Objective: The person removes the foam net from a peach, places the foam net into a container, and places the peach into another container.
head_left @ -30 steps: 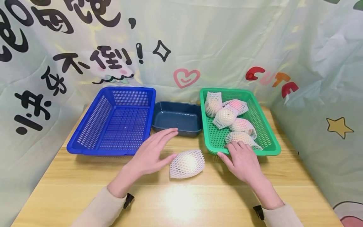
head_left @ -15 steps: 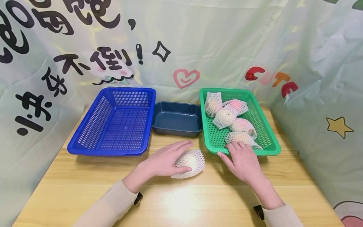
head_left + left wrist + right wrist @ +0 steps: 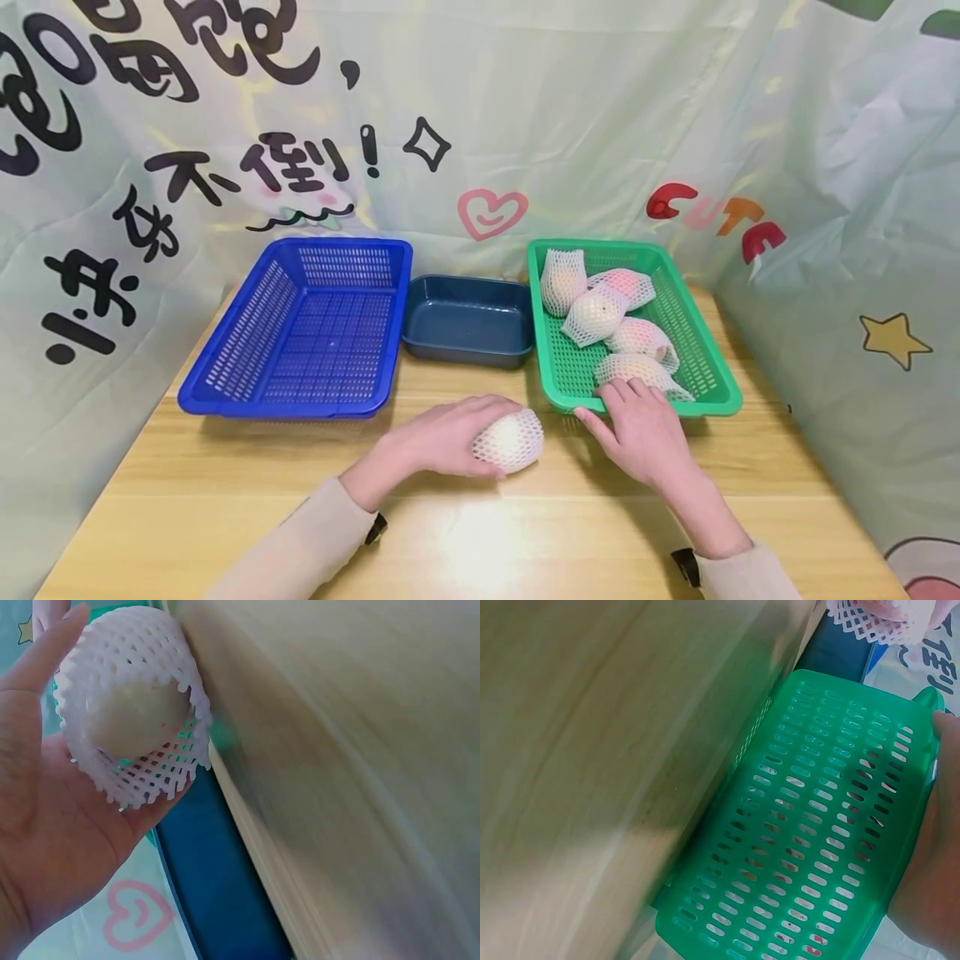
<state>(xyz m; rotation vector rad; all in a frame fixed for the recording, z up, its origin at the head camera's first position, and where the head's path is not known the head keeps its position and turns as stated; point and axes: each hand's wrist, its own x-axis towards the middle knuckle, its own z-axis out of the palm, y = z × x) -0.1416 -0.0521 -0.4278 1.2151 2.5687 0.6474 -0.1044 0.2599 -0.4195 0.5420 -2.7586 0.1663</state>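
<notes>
My left hand point(image 3: 453, 435) holds a pale round fruit in a white foam net sleeve point(image 3: 512, 442), thumb on the near side and fingers over the far side. The left wrist view shows the bare pale skin of the fruit point(image 3: 139, 718) at the open end of the net. Whether it touches the table cannot be told. My right hand point(image 3: 647, 433) grips the front rim of a green plastic basket point(image 3: 716, 367), fingers hooked inside and thumb outside. Just beyond those fingertips lies a netted fruit point(image 3: 637, 369), one of several in that basket.
A blue slotted basket point(image 3: 191, 392) stands at the left on the wooden table point(image 3: 300, 533). Between both baskets sits a dark blue rectangular dish point(image 3: 468, 354). A printed cloth point(image 3: 600, 125) hangs behind and along the sides.
My left hand has moved right onto the netted fruit and taken hold of it, turning it slightly. The right hand has stayed on the green basket's rim.
</notes>
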